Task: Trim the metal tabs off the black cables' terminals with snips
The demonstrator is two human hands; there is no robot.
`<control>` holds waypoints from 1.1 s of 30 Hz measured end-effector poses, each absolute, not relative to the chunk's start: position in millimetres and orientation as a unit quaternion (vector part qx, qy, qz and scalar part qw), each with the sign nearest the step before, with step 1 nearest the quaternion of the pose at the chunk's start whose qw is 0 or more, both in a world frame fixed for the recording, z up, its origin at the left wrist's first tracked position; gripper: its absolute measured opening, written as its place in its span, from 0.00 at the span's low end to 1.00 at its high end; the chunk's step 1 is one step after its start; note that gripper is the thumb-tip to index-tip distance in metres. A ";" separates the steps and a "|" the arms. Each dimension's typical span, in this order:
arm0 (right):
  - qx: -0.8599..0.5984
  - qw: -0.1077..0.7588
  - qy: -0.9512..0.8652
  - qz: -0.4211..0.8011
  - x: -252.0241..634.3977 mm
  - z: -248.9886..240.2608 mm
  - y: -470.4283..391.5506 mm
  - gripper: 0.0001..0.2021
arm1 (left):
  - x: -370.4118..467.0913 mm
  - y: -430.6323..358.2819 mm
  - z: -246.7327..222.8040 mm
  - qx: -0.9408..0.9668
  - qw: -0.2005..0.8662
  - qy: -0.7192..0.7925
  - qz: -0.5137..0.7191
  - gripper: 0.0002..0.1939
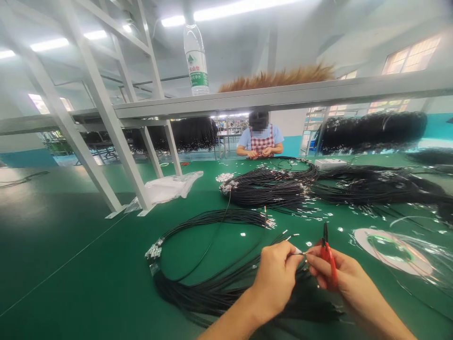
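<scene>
My left hand (278, 274) is closed in a pinch on the end of a black cable, near a small white piece at its fingertips. Close beside it on the right, my right hand (332, 274) holds red-handled pliers (331, 264), their dark tips pointing up. Its thumb and forefinger meet the cable end at my left fingertips. Under and left of my hands lies a looped bundle of black cables (187, 295), with silvery connectors (154, 252) at its left bend and pale stripped ends at the upper right.
Behind lie larger black cable bundles (265, 186) and scattered white bits (224, 177). A pale ring with clear strands (364, 238) is at right. A plastic bag (170, 189) lies by the rack legs. A bottle (197, 61) stands on the shelf (247, 100). A person (261, 139) works opposite.
</scene>
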State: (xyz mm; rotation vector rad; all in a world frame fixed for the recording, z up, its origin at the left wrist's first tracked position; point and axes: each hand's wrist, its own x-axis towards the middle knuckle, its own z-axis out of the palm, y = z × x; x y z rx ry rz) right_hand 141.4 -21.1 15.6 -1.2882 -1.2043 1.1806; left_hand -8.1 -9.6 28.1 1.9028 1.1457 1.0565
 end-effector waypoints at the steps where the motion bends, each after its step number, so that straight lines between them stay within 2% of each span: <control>1: -0.567 0.482 -0.519 0.420 143.7 14.6 -19.7 0.16 | -7.9 -9.1 30.4 0.698 0.410 0.430 0.400 0.09; 4: -0.688 0.467 -0.521 0.195 155.4 13.1 -15.4 0.13 | -7.7 -6.7 34.8 0.626 0.555 0.395 0.378 0.10; 6: -0.726 0.467 -0.484 0.138 164.4 13.4 -13.2 0.11 | -8.4 -5.2 36.5 0.600 0.596 0.381 0.374 0.08; 8: -0.721 0.478 -0.474 0.162 170.3 14.7 -12.3 0.12 | -9.8 -4.1 37.7 0.577 0.632 0.367 0.364 0.09; 10: -0.689 0.494 -0.482 0.221 170.6 16.1 -12.3 0.15 | -11.2 -3.0 38.4 0.554 0.664 0.356 0.355 0.14; 13: -0.631 0.509 -0.492 0.318 162.7 16.6 -13.5 0.19 | -11.2 -1.5 37.8 0.548 0.669 0.355 0.355 0.15; 19: -0.584 0.525 -0.482 0.388 146.4 15.6 -18.5 0.20 | -7.1 -7.1 32.9 0.656 0.497 0.387 0.416 0.15; 22: -0.554 0.540 -0.436 0.460 139.7 15.2 -21.8 0.20 | -7.7 -11.7 31.9 0.685 0.406 0.410 0.445 0.17; 24: -0.529 0.540 -0.408 0.513 134.3 14.1 -23.6 0.20 | -8.5 -12.8 31.7 0.696 0.382 0.410 0.449 0.13; 26: -0.500 0.544 -0.393 0.547 128.5 13.1 -25.1 0.19 | -8.5 -12.6 31.0 0.698 0.398 0.397 0.444 0.08; 30: -0.468 0.554 -0.374 0.578 119.2 13.0 -27.2 0.19 | -5.3 -10.0 24.8 0.663 0.496 0.364 0.427 0.17; 33: -0.461 0.547 -0.378 0.588 116.8 13.1 -28.6 0.17 | -4.0 -6.5 20.3 0.637 0.548 0.358 0.407 0.18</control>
